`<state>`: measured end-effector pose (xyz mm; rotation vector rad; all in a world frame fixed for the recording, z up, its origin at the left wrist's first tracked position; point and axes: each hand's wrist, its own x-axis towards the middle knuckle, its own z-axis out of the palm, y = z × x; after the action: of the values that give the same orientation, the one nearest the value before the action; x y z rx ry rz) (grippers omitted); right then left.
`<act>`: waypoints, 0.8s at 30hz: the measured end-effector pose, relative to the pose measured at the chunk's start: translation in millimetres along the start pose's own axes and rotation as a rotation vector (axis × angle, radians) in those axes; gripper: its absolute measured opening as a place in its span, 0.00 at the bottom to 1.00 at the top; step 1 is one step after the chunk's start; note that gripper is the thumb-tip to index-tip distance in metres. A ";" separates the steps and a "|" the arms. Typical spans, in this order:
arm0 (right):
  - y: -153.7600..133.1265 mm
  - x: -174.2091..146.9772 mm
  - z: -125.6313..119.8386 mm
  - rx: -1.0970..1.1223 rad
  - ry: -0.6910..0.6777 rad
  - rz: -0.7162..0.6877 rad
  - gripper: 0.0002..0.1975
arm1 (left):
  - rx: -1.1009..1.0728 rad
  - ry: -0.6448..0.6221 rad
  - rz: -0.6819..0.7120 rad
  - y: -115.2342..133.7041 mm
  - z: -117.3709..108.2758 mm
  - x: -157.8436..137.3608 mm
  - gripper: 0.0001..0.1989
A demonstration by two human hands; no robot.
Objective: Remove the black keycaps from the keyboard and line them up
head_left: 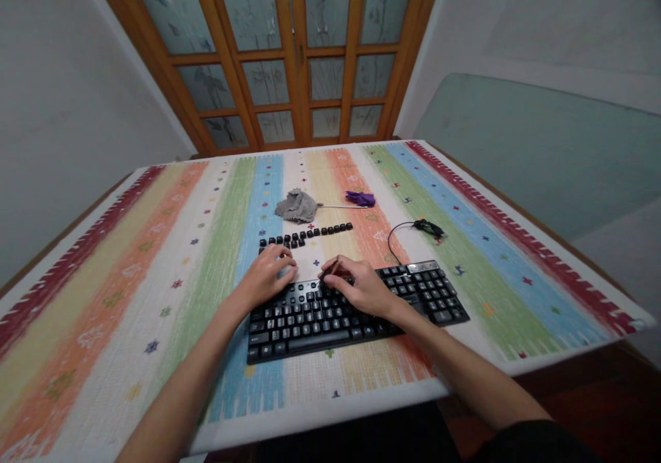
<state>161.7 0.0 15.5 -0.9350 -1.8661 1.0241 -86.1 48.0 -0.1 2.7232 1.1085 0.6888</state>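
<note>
A black keyboard (320, 328) lies slightly askew near the front of the table. My left hand (268, 273) rests at its upper left edge, fingers loosely bent with the thumb apart, and seems to hold nothing. Over the top row of keys, my right hand (361, 285) pinches a small dark tool (326, 277) with a thin brownish shaft, perhaps a brush; its tip is partly hidden by the fingers. Several loose black keycaps (310, 233) lie in rows just behind the keyboard, some close to my left fingers.
Behind the keycaps lie a crumpled grey cloth (297, 205), a thin metal rod (343, 207) and a purple bundle (360, 198). The keyboard's coiled cable (428, 228) sits at the right rear. A striped cloth (206, 297) covers the table; wooden glass-paned doors (268, 56) stand beyond.
</note>
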 end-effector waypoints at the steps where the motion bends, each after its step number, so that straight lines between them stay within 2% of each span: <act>1: -0.8 -0.3 1.1 -0.002 -0.003 0.001 0.04 | -0.019 -0.017 -0.007 3.5 -0.3 -3.8 0.10; 7: -2.5 -5.4 14.1 -0.022 0.032 0.008 0.02 | -0.122 -0.137 -0.065 17.2 -0.7 -14.7 0.10; 14: -1.6 -11.4 27.9 -0.083 0.098 -0.018 0.01 | -0.145 -0.143 -0.081 17.6 1.0 -15.0 0.10; 24: -4.2 -5.4 30.9 -0.186 0.057 -0.078 0.02 | -0.151 -0.139 -0.084 19.1 0.7 -15.1 0.11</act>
<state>135.7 -15.6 6.7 -0.9801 -1.9581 0.7798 -83.2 23.8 -0.9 2.5390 1.0848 0.5390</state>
